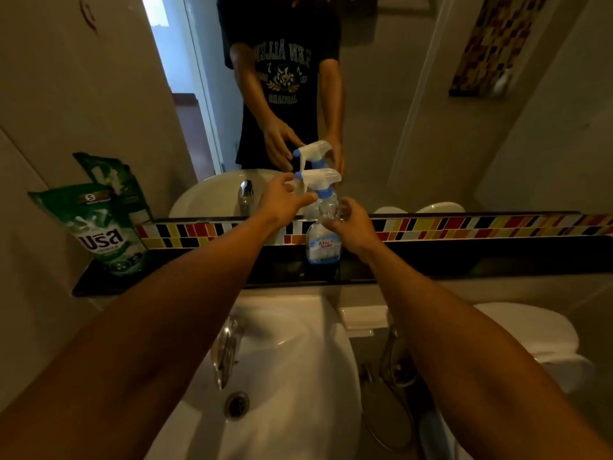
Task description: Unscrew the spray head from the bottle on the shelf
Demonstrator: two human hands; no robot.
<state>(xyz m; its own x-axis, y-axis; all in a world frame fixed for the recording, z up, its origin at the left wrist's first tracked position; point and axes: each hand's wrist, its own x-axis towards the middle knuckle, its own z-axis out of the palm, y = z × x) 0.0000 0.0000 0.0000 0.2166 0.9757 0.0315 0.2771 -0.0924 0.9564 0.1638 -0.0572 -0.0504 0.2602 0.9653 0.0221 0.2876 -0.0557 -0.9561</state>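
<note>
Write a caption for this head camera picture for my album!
Two hands, left and right, reach the spray bottle on the shelf above the sink.

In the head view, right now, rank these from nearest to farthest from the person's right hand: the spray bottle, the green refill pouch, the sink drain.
From the right hand:
1. Spray bottle, on the dark shelf, touching its fingers.
2. Sink drain, down in the basin, lower left.
3. Green refill pouch, at the shelf's far left end.
</note>
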